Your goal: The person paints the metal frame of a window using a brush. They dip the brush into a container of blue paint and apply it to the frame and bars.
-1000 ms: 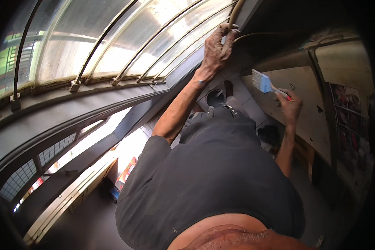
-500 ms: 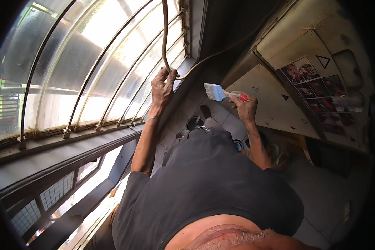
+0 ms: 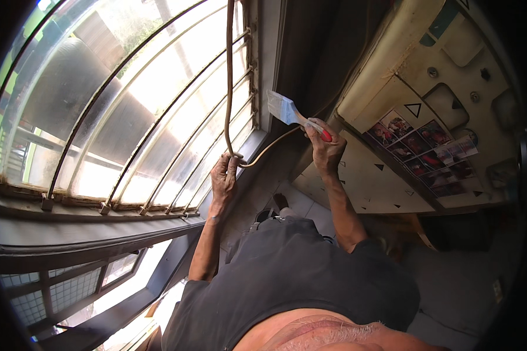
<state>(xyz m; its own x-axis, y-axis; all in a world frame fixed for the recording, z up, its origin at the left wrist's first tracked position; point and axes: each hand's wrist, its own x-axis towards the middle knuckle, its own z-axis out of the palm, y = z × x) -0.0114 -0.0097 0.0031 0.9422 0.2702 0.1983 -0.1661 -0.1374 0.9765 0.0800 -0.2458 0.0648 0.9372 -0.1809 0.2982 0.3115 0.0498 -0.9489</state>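
My left hand point(image 3: 225, 175) is closed on a tan cable point(image 3: 229, 88) that hangs down in front of the barred window and loops off to the right from my fingers. My right hand point(image 3: 327, 149), raised to the right of the cable, grips a wide paintbrush point(image 3: 284, 109) with a red part on its handle. The brush head is tilted up toward the upper left, near the window frame point(image 3: 266, 70), and I see no contact between them.
The window's metal bars point(image 3: 123, 123) fill the left side above a grey sill point(image 3: 99, 228). At right is a worn cream panel point(image 3: 357, 187) with a sheet of photos point(image 3: 416, 152). My foot point(image 3: 281, 200) is on the tiled floor point(image 3: 310, 213), beside a partly hidden dark round container point(image 3: 264, 215).
My left hand has come lower in the view with the cable, which hangs longer. My right hand has risen with the brush. The view has shifted, showing more of the right-hand panel.
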